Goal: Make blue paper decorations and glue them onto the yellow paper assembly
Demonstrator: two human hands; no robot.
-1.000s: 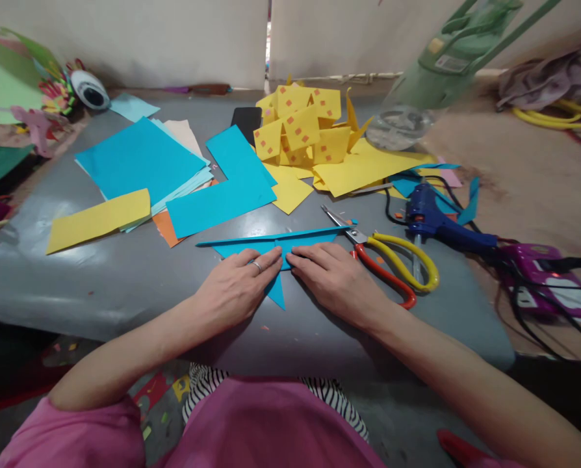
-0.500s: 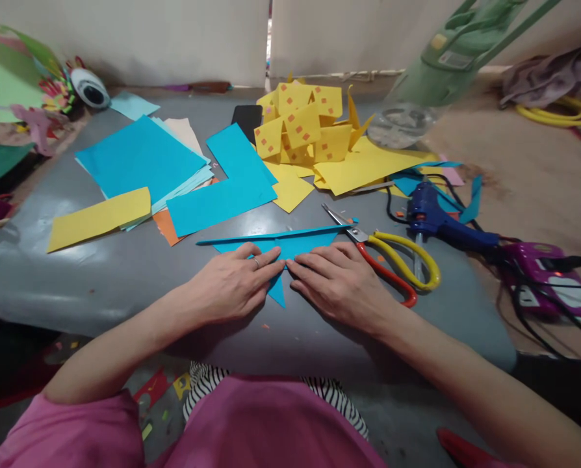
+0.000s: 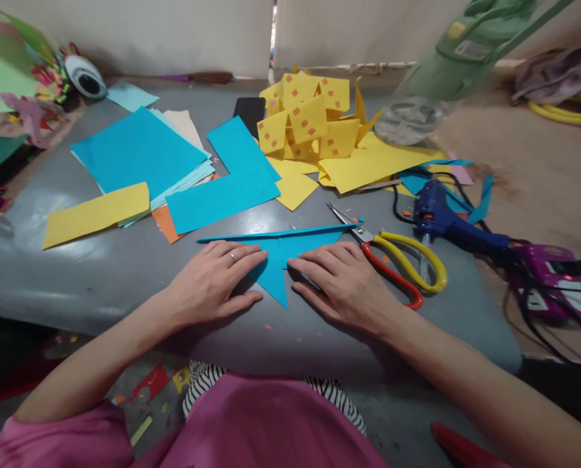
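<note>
A folded blue paper shape, a wide triangle with its point toward me, lies on the grey table. My left hand rests flat on its left half, fingers stretched out, a ring on one finger. My right hand lies flat on its right half, fingers extended. A gap between the hands shows the paper's centre crease and lower tip.
Scissors with yellow and red handles lie right of my right hand. A blue glue gun and purple device sit further right. Blue sheets, a yellow strip and yellow patterned pieces cover the far table.
Both hands have slid apart along the blue paper, the left hand leftward and toward me, uncovering the centre fold and tip.
</note>
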